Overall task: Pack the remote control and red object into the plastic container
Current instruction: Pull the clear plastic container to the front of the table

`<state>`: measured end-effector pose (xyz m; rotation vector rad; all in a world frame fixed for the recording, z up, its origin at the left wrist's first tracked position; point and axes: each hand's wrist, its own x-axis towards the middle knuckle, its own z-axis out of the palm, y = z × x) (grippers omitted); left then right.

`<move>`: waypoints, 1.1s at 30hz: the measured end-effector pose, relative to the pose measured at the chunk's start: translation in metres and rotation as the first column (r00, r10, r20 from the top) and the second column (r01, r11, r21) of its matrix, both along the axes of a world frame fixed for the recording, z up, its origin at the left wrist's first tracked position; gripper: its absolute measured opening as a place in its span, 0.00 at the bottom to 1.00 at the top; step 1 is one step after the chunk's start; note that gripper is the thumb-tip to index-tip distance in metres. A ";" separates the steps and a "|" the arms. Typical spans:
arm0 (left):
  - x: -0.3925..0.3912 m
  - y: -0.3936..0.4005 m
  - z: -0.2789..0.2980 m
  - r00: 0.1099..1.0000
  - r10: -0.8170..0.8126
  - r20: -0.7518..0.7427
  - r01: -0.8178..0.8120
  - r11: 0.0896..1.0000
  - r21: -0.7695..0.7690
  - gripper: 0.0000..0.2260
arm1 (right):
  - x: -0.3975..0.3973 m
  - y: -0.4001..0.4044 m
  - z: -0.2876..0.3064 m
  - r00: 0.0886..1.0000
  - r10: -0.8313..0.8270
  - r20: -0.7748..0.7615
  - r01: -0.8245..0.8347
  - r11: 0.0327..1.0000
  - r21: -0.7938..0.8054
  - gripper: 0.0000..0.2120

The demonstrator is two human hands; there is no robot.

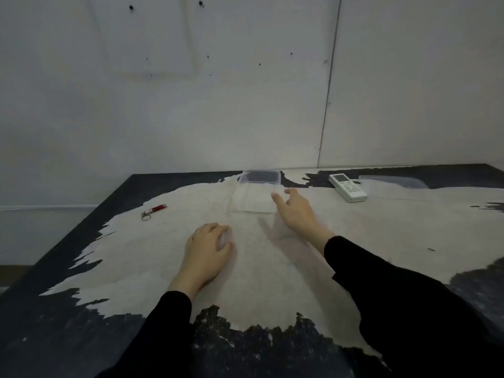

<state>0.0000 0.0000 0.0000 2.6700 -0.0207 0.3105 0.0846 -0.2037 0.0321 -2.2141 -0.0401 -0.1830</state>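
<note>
Nothing is packed yet: the clear plastic container [256,193] stands empty, just beyond the fingertips of the right hand [296,211], whose fingers are spread and hold nothing. The remote control [347,186] lies farther right, beside a clear lid [392,182] (probably the container's). The red object [155,210] lies left of the left hand [208,249], which rests flat with loosely curled, empty fingers

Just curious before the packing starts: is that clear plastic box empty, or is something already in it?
Empty. Through the clear plastic container only tabletop shows; the remote control and red object lie outside it.
</note>
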 end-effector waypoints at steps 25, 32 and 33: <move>-0.024 -0.023 0.019 0.983 -0.132 0.124 0.177 0.845 -0.505 0.15 | -0.068 -0.114 0.010 0.979 0.168 -0.116 -0.179 0.980 -0.090 0.08; -0.047 -0.063 0.017 0.980 -0.197 0.042 0.181 0.770 -0.612 0.17 | -0.073 -0.118 0.003 0.998 0.057 -0.023 -0.056 0.998 0.037 0.06; -0.048 -0.064 0.017 0.982 -0.184 0.046 0.173 0.775 -0.608 0.18 | -0.073 -0.119 0.003 0.999 0.044 -0.020 -0.043 0.998 0.052 0.06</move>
